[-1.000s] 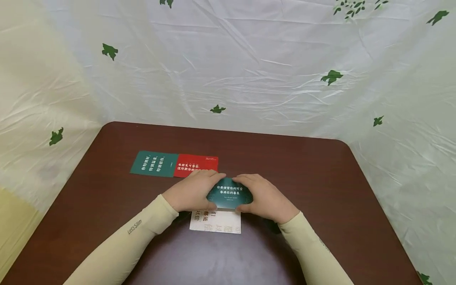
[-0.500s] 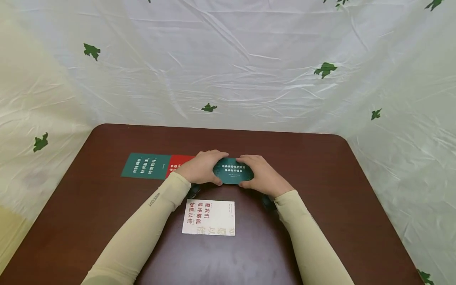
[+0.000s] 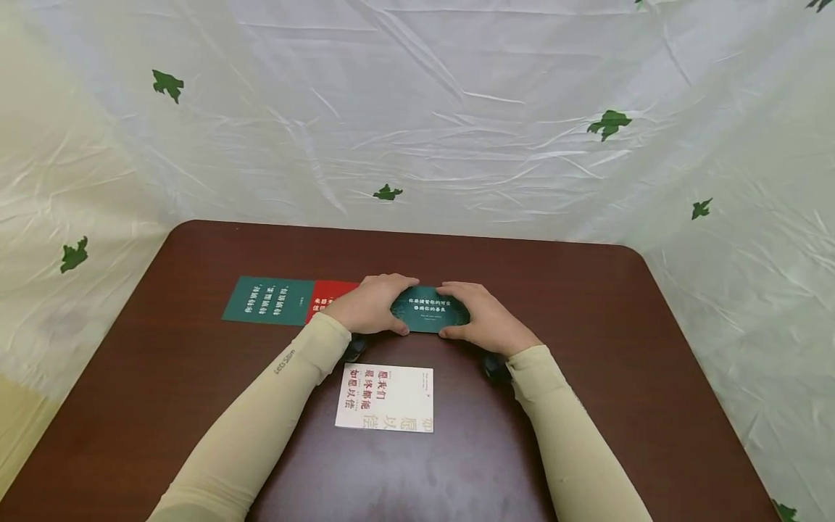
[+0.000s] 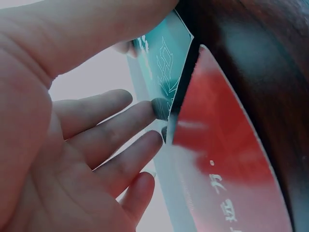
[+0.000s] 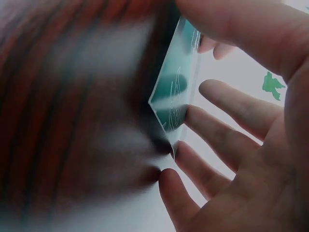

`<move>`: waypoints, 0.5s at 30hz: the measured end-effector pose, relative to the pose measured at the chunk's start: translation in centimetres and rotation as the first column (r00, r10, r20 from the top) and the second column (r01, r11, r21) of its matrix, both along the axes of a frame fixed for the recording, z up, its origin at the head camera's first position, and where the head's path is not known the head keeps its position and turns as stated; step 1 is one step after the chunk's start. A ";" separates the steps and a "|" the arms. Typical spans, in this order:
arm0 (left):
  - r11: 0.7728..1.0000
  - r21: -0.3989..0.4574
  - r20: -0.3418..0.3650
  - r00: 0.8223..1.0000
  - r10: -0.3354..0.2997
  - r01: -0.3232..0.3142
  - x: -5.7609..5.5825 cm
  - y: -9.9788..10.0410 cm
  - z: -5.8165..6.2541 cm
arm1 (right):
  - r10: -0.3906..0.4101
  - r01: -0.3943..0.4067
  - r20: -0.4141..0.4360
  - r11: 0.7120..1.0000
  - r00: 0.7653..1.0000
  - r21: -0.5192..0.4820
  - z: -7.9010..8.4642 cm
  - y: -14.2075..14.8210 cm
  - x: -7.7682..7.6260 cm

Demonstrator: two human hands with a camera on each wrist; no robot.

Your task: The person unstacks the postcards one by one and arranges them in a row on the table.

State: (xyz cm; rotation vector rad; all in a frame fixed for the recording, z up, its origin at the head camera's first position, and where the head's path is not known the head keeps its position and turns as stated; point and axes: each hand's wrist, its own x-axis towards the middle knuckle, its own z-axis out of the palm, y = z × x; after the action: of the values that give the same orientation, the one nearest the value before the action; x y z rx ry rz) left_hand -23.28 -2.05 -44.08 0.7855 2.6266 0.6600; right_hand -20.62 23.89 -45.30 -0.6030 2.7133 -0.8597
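A dark green postcard [image 3: 427,319] with white lettering lies between both hands, right of the red card. My left hand [image 3: 368,304] grips its left end, thumb at the near edge and fingers at the far edge. On the opposite end, my right hand [image 3: 489,319] holds it the same way. In the left wrist view a narrow dark gap separates the green postcard [image 4: 166,63] from the red card [image 4: 212,121]. The right wrist view has fingertips right at the corner of the green postcard [image 5: 171,92]. My left hand hides much of the red card in the head view.
Another green card [image 3: 267,301] adjoins the red card [image 3: 326,291] on its left, forming a row. Nearer me lies a white card [image 3: 407,391] with red and gold characters. The brown table [image 3: 620,406] ends at a white curtain [image 3: 457,145] with green leaf prints.
Both hands have carried the green postcard forward, from over the white card to the right of the red card. The white card now shows in full. Over the last half second the hands barely moved.
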 end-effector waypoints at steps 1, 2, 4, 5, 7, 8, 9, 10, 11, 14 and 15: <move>1.000 0.000 -0.002 1.000 -0.004 0.004 0.0 0.0 -0.1 | -0.001 0.001 -0.001 1.000 1.000 0.000 -0.1 0.0 0.0; 1.000 -0.001 -0.003 1.000 -0.004 0.004 0.0 0.1 -0.1 | -0.001 0.001 -0.002 1.000 1.000 0.003 -0.2 0.1 -0.1; 1.000 -0.003 -0.005 1.000 -0.003 0.003 0.0 0.1 -0.2 | -0.002 0.002 -0.001 1.000 1.000 0.006 -0.3 0.1 -0.1; 1.000 -0.005 -0.004 1.000 -0.002 0.002 0.0 0.1 -0.2 | -0.001 0.001 -0.001 1.000 1.000 0.009 -0.4 0.1 -0.1; 1.000 -0.007 -0.007 1.000 0.000 0.000 0.1 0.1 -0.1 | 0.003 -0.003 -0.001 1.000 1.000 0.014 -0.5 0.2 -0.1; 1.000 -0.008 -0.006 1.000 0.003 -0.003 0.1 0.1 -0.1 | 0.005 -0.005 -0.002 1.000 1.000 0.017 -0.5 0.2 -0.2; 1.000 -0.007 -0.006 1.000 0.004 -0.004 0.1 0.1 -0.1 | 0.007 -0.007 -0.002 1.000 1.000 0.019 -0.5 0.2 -0.2; 1.000 -0.006 -0.006 1.000 0.005 -0.005 0.2 0.1 -0.1 | 0.007 -0.007 -0.001 1.000 1.000 0.020 -0.5 0.2 -0.2; 1.000 -0.006 -0.007 1.000 0.004 -0.004 0.2 0.1 -0.2 | 0.008 -0.008 -0.001 1.000 1.000 0.021 -0.5 0.2 -0.1; 1.000 -0.004 -0.004 1.000 0.003 -0.003 0.2 0.0 -0.2 | 0.007 -0.007 0.001 1.000 1.000 0.020 -0.4 0.1 0.0; 1.000 -0.004 -0.003 1.000 0.002 -0.002 0.2 0.0 -0.3 | 0.004 -0.004 0.004 1.000 1.000 0.018 -0.4 0.0 0.1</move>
State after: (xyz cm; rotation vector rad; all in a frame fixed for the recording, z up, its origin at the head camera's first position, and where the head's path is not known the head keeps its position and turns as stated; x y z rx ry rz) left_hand -23.13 -2.03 -44.37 0.7833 2.6313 0.6541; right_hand -20.56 23.90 -45.68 -0.6027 2.7120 -0.8339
